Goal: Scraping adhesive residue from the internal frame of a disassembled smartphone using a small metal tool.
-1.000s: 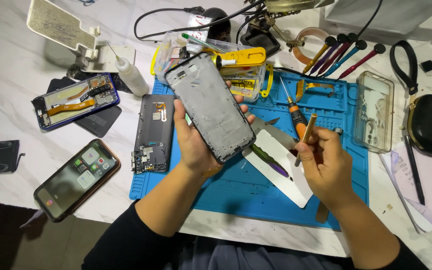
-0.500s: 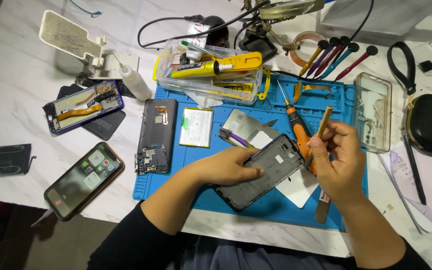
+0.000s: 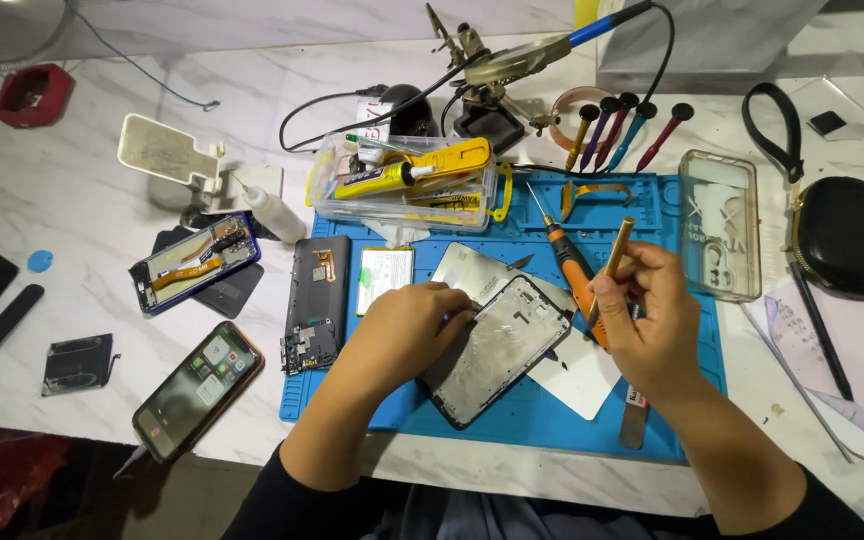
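Left hand [image 3: 404, 330] pressing one phone frame [image 3: 495, 350]; right hand [image 3: 649, 320] grip clenched on one brass tool [image 3: 617, 248].

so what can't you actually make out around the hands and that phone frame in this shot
- Head view: the near left part of the phone frame lies under the left hand.
- Head view: the lower end of the thin brass tool is buried in the right hand, so its tip cannot be seen.
- Head view: the orange screwdriver passes behind the right hand; its handle end is hidden.
- Head view: both forearms are cut off by the bottom edge.
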